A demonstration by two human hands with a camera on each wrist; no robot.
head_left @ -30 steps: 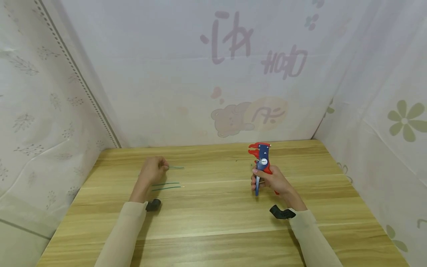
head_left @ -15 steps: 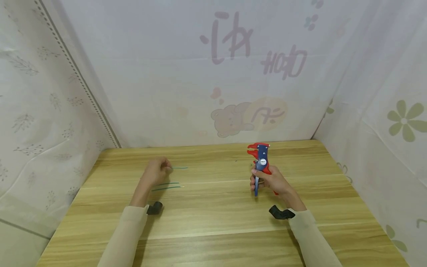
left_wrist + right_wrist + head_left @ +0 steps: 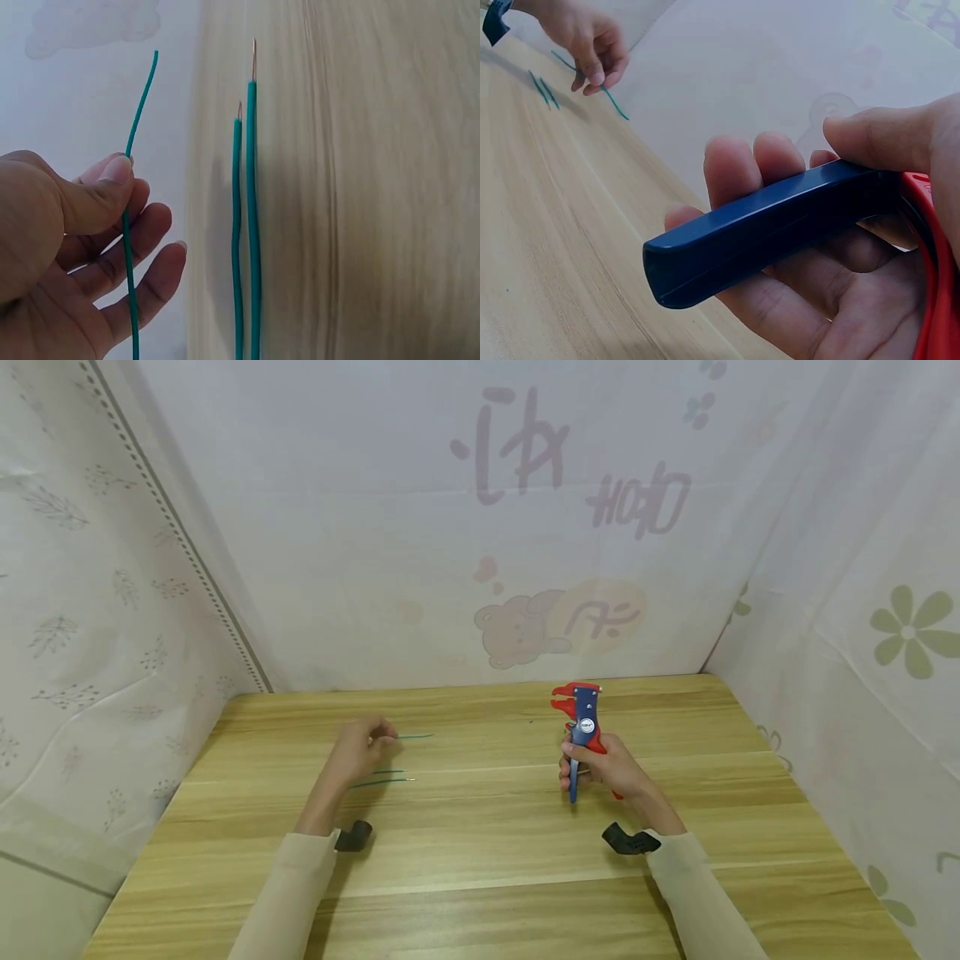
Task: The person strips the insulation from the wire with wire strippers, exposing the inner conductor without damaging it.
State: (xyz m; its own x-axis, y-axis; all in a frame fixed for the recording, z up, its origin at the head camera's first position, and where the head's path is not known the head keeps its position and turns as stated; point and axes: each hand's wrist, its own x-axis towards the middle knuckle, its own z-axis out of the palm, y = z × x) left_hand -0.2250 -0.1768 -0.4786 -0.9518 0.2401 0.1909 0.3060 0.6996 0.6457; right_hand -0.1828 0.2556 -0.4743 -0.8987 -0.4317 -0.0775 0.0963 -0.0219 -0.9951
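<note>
Between thumb and index finger, my left hand pinches a thin green wire, held above the table. Its upper end in the left wrist view is still covered in green. Two more green wires lie side by side on the table near that hand, each with a bare copper tip. My right hand grips a blue and red wire stripper by its handles, fingers wrapped round the blue handle. The stripper's red jaws point left and stand apart with nothing between them.
The wood-grain table reaches back to a printed fabric sheet, with more fabric on both sides. A tiny dark speck lies on the table left of the stripper. Black wrist mounts stick out by each sleeve.
My left hand has moved a little to the right, carrying the pinched wire with it. The right hand and stripper have shifted slightly left.
</note>
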